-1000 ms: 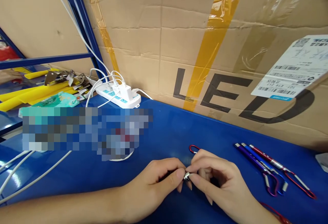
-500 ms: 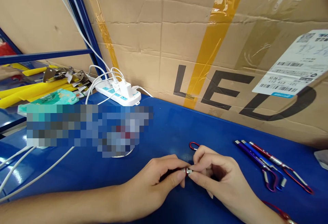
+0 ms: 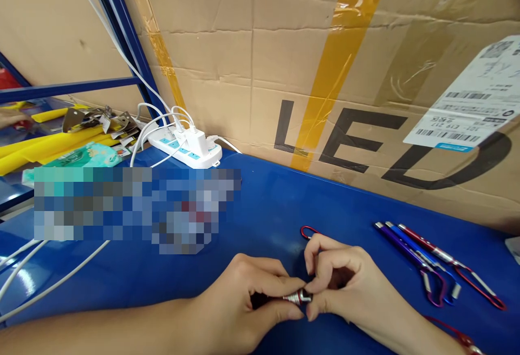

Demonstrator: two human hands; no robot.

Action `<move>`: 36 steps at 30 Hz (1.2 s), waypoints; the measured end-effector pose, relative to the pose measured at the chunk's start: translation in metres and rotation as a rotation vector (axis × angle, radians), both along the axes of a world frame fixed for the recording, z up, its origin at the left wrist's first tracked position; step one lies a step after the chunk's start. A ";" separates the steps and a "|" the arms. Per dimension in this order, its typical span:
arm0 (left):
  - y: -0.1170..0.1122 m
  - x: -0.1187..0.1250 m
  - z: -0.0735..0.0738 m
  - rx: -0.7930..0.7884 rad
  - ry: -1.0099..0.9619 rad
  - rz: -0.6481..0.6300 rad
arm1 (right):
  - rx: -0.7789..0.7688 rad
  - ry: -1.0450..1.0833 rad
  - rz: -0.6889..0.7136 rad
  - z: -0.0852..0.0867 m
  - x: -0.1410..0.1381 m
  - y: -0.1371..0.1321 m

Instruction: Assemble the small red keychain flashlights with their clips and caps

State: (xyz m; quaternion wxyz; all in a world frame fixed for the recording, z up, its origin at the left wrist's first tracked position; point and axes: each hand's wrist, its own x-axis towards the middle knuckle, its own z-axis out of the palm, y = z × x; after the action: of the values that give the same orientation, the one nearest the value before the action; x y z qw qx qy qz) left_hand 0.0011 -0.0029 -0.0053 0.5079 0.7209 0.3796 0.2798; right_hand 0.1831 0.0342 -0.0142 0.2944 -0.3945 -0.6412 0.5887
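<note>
Left hand (image 3: 244, 302) and right hand (image 3: 352, 282) now lower, both tight on one metal piece (image 3: 294, 297), three pens (image 3: 414, 248) rightward

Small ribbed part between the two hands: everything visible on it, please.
The small ribbed part looks metallic: a ribbed silver section nearer the left hand, a dark reddish band, then a silver end, partly dark, toward the right hand. It sits roughly crosswise, above the blue table in view. Left thumb and fingers pinch the ribbed side; the right hand appears to pinch the far end. Fingers hide the rest.
</note>
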 end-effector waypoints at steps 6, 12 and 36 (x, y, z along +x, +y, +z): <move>-0.003 0.000 -0.002 0.159 0.109 -0.043 | 0.016 -0.143 0.058 -0.001 0.005 -0.002; -0.005 -0.001 -0.009 0.328 0.161 -0.061 | 0.065 -0.109 0.124 -0.002 0.005 -0.003; 0.010 -0.002 -0.005 0.095 0.090 0.291 | -0.157 -0.057 0.045 -0.004 0.009 0.009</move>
State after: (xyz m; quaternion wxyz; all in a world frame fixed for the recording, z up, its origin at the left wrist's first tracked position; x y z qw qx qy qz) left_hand -0.0008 0.0076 -0.0101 0.4099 0.6932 0.4887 0.3356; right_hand 0.1923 0.0432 -0.0179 0.2312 -0.4184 -0.6098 0.6321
